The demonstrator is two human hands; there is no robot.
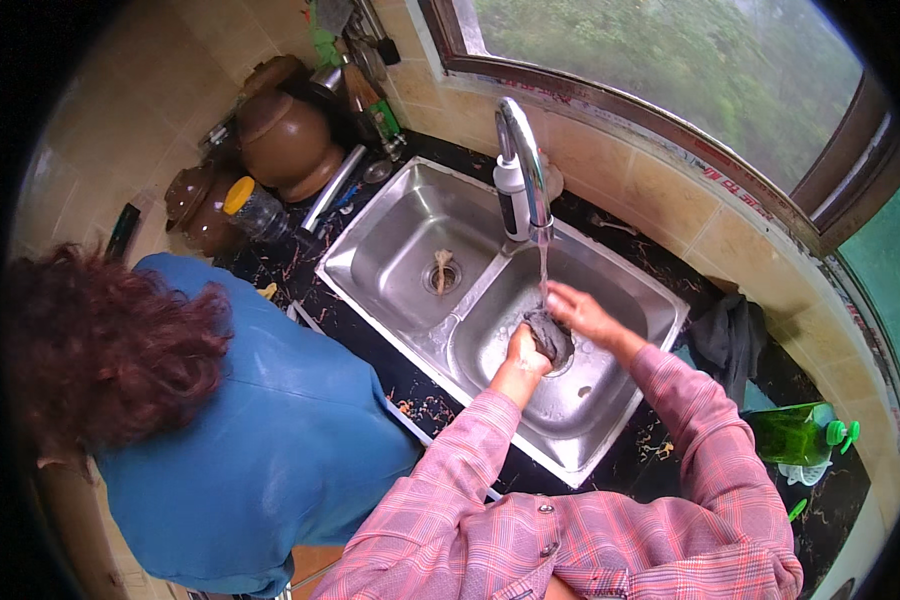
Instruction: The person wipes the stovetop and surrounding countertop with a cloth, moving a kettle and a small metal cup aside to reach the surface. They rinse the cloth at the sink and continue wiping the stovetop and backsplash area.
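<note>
My left hand (526,354) holds a dark grey, crumpled item (549,334), possibly a wet rag, over the drain of the right basin (487,367) of a stainless steel double sink. Just above it, my right hand (579,311) is slightly blurred, its fingers at the thin stream of water; whether it touches the grey item is hard to make out. Water runs from the curved chrome faucet (529,161). The faucet has a white body (510,187) with a dark front panel.
At left, close by, stands a person in a blue top (262,435). A pale object lies in the left basin's drain (444,277). Brown clay pots (281,139) and a yellow-lidded jar (259,210) crowd the far-left corner. Right: a grey cloth (727,337), a green liquid bottle (791,433).
</note>
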